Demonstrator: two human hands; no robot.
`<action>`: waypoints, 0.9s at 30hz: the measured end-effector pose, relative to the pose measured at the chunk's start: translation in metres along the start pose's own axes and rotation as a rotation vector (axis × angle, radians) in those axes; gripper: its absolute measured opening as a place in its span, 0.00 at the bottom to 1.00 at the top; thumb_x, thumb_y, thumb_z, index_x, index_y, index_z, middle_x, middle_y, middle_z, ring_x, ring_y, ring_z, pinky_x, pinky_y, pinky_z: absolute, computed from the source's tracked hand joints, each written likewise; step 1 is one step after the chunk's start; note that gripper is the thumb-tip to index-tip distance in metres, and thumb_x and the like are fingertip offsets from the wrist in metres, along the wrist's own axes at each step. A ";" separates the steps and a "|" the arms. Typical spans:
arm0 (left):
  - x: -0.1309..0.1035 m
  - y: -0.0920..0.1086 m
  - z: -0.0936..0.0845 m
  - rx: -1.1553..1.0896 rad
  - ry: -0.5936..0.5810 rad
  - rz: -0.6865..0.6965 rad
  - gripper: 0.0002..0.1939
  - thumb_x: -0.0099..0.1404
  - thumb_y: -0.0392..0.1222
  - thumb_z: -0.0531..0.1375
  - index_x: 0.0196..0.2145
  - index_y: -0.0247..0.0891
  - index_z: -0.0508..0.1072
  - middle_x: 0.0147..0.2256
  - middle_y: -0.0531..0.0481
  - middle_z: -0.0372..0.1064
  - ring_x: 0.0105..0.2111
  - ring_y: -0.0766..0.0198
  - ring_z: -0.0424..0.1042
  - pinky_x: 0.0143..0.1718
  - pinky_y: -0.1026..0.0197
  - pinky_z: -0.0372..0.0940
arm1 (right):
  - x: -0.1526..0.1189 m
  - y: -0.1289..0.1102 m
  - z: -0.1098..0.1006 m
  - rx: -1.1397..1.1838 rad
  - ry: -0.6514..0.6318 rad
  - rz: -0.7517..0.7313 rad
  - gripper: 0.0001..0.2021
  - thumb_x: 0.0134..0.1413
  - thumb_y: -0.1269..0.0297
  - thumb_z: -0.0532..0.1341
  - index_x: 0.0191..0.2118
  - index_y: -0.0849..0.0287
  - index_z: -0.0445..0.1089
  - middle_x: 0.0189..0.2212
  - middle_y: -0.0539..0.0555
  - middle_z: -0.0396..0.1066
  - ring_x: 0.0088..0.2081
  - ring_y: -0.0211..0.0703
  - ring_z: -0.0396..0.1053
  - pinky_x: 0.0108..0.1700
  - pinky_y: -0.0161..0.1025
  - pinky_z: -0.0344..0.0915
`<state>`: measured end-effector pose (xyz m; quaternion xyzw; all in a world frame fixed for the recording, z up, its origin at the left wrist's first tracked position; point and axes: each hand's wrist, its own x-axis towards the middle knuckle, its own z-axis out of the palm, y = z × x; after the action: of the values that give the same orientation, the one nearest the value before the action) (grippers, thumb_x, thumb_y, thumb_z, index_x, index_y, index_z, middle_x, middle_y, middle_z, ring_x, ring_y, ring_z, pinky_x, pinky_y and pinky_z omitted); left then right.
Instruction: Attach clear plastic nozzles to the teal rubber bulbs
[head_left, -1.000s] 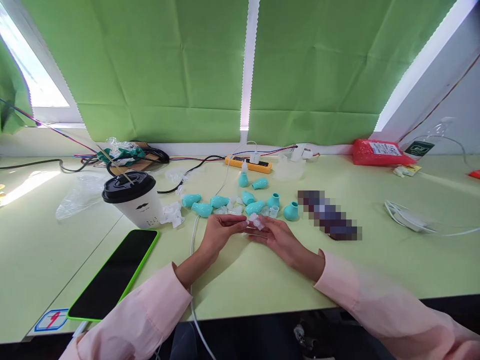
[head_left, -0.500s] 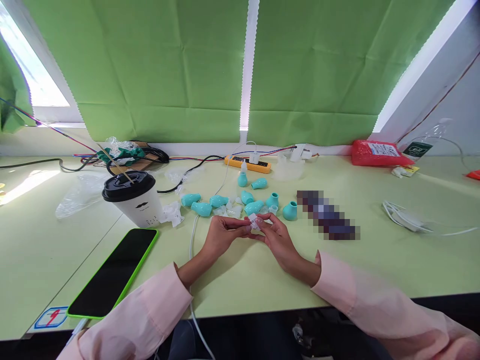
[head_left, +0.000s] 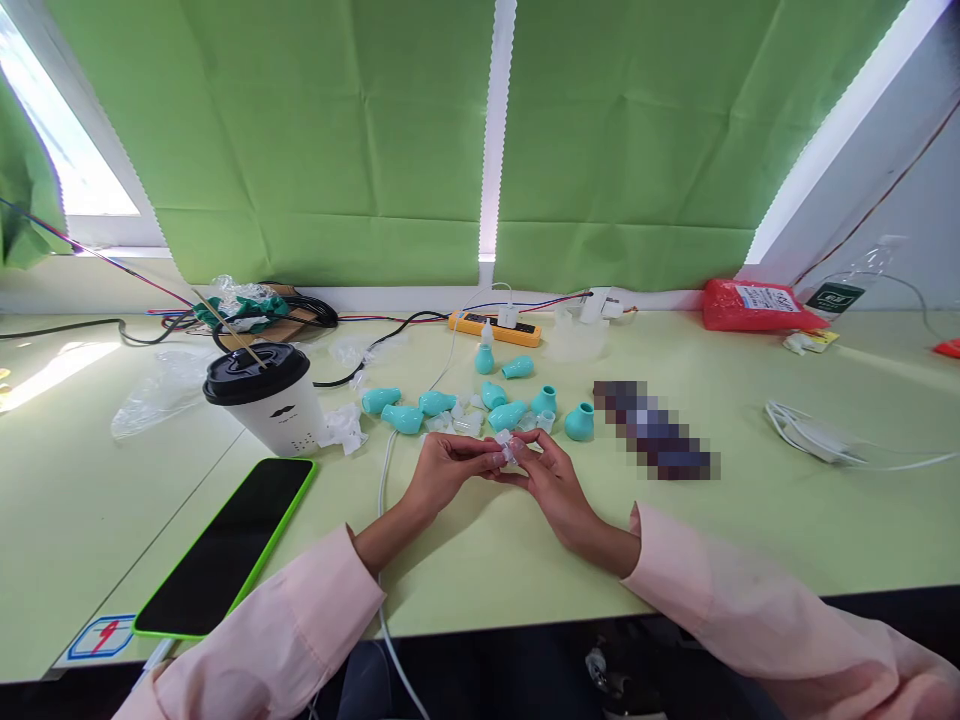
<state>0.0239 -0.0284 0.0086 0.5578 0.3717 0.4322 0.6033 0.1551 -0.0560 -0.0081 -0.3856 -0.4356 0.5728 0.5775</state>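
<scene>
Between the fingertips of both hands is a small clear plastic piece (head_left: 505, 444), partly covered by the fingers. My left hand (head_left: 448, 468) pinches it from the left, and my right hand (head_left: 553, 480) from the right. Just beyond the hands lie several teal rubber bulbs (head_left: 508, 415), some on their sides and some with the open neck up. Among them are loose clear plastic parts (head_left: 469, 422). Farther back, one upright teal bulb (head_left: 485, 360) has a clear tip (head_left: 487, 331) on its neck.
On the left are a paper cup (head_left: 281, 415) with a black lid and a phone (head_left: 229, 545) in a green case. At the back is an orange power strip (head_left: 487, 328). A pixelated object (head_left: 652, 430), a coiled white cable (head_left: 806, 435) and a red package (head_left: 757, 308) lie right.
The clear plastic piece has shifted and turned very slightly between the fingertips. Both hands stay in almost the same place, and the bulbs lie as before.
</scene>
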 end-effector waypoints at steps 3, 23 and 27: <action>0.000 -0.001 0.000 -0.012 0.001 0.009 0.10 0.43 0.40 0.63 0.27 0.33 0.75 0.24 0.48 0.72 0.24 0.65 0.69 0.29 0.63 0.66 | -0.001 0.000 0.000 -0.015 -0.003 -0.001 0.10 0.46 0.57 0.56 0.31 0.57 0.58 0.25 0.48 0.68 0.30 0.39 0.68 0.36 0.43 0.66; 0.001 -0.002 0.000 -0.016 -0.034 0.032 0.10 0.43 0.42 0.63 0.23 0.32 0.70 0.21 0.50 0.69 0.20 0.68 0.67 0.25 0.63 0.65 | -0.002 0.000 0.001 -0.036 0.001 0.021 0.11 0.45 0.56 0.56 0.31 0.57 0.58 0.24 0.48 0.68 0.29 0.39 0.68 0.33 0.41 0.66; 0.003 -0.006 -0.001 -0.091 -0.057 0.052 0.15 0.43 0.41 0.64 0.25 0.35 0.61 0.18 0.56 0.66 0.16 0.72 0.62 0.19 0.67 0.60 | -0.002 0.001 0.001 -0.015 -0.015 0.009 0.11 0.45 0.56 0.56 0.29 0.57 0.57 0.28 0.48 0.68 0.31 0.39 0.68 0.34 0.40 0.65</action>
<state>0.0247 -0.0249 0.0030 0.5513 0.3194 0.4483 0.6270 0.1540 -0.0584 -0.0089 -0.3877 -0.4425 0.5750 0.5685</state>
